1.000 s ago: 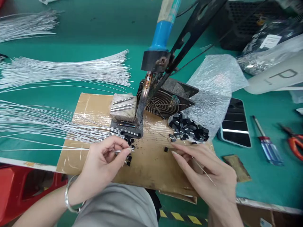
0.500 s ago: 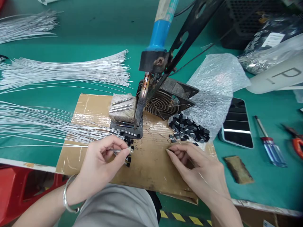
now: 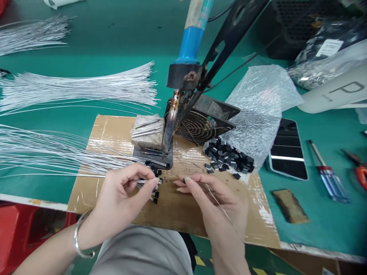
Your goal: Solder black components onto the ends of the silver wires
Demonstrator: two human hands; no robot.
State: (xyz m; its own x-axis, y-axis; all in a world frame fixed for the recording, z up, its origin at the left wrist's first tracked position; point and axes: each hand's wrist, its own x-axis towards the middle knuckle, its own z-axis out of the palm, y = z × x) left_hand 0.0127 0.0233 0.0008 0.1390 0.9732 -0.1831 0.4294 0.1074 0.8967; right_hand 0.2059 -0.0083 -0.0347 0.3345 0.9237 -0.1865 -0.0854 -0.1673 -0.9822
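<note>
Green counter (image 3: 109, 57) spreads beneath your work, a cardboard sheet (image 3: 180, 212) laid across its near edge. White wires (image 3: 57, 149) run in from the left, and a blue-handled soldering iron (image 3: 189, 44) leans down over the cardboard. Your left hand (image 3: 123, 202) has its fingers closed on a wire end (image 3: 140, 181), just beside several black tips (image 3: 155, 194). Your right hand (image 3: 222, 206), near a heap of black pieces (image 3: 228, 154), bears a thin strand (image 3: 218, 203), its fingers pinching one small black piece (image 3: 184, 181).
</note>
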